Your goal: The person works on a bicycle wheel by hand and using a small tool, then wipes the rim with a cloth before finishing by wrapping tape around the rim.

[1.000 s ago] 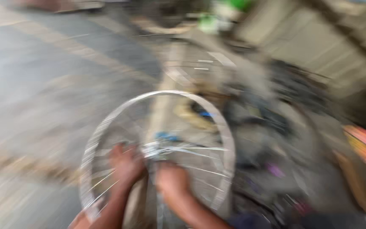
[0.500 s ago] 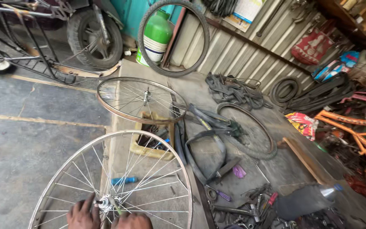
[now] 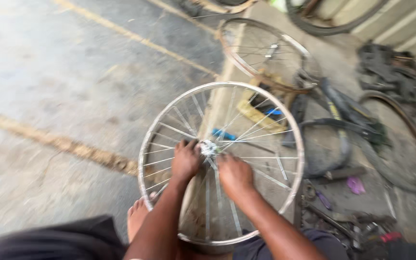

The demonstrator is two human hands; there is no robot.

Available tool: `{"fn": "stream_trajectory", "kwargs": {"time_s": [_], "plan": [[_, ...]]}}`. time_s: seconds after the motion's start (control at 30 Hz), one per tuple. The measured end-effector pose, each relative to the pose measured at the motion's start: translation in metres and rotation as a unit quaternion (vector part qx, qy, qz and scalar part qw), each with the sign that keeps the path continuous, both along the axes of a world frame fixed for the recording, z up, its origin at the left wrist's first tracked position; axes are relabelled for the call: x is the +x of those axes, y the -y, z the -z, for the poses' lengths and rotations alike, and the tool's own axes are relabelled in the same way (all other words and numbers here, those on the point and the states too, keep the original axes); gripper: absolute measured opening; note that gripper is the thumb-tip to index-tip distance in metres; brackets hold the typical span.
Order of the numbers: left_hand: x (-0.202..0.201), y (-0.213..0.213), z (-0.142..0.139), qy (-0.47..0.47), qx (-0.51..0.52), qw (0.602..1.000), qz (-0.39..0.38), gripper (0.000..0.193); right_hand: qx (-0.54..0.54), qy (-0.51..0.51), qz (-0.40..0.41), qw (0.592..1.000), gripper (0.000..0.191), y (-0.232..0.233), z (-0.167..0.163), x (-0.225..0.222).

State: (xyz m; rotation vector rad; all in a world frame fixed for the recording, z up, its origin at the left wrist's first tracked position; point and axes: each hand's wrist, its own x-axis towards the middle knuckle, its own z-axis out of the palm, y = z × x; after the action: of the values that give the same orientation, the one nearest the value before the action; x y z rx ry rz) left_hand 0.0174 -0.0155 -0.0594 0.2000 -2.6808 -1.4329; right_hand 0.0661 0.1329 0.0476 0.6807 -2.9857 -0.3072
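The whole view is blurred by motion. Both hands, the left hand [image 3: 185, 161] and the right hand [image 3: 234, 175], cover part of the hub [image 3: 208, 148], so their grip cannot be told. The black tyre [image 3: 333, 26] is cut off by the top edge. The small tools [image 3: 343, 221] on the floor are too unclear to name.

A wheel [image 3: 221, 161] sits centre frame; a second wheel [image 3: 266, 50] lies above it, tyres [image 3: 362, 139] to the right.

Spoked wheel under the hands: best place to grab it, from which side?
Probably the silver rim of the spoked wheel, on its right side: both hands, left and right, crowd the hub, and that arc is bare.
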Motion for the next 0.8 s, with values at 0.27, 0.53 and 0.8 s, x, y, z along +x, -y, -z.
{"fn": "stream_trajectory", "kwargs": {"time_s": [0.27,0.53,0.8], "plan": [[0.012,-0.007,-0.008,-0.006,-0.090,0.995,-0.034,0.035,0.029,-0.009,-0.026,0.999,0.014,0.002,-0.027,-0.001],[0.013,-0.017,0.000,0.004,-0.091,0.994,-0.061,0.040,0.046,-0.025,0.003,0.999,0.011,0.010,-0.021,0.001],[0.013,-0.028,-0.001,0.035,-0.126,0.986,-0.106,0.043,0.086,-0.021,0.002,0.996,0.018,0.012,-0.022,0.005]]}}
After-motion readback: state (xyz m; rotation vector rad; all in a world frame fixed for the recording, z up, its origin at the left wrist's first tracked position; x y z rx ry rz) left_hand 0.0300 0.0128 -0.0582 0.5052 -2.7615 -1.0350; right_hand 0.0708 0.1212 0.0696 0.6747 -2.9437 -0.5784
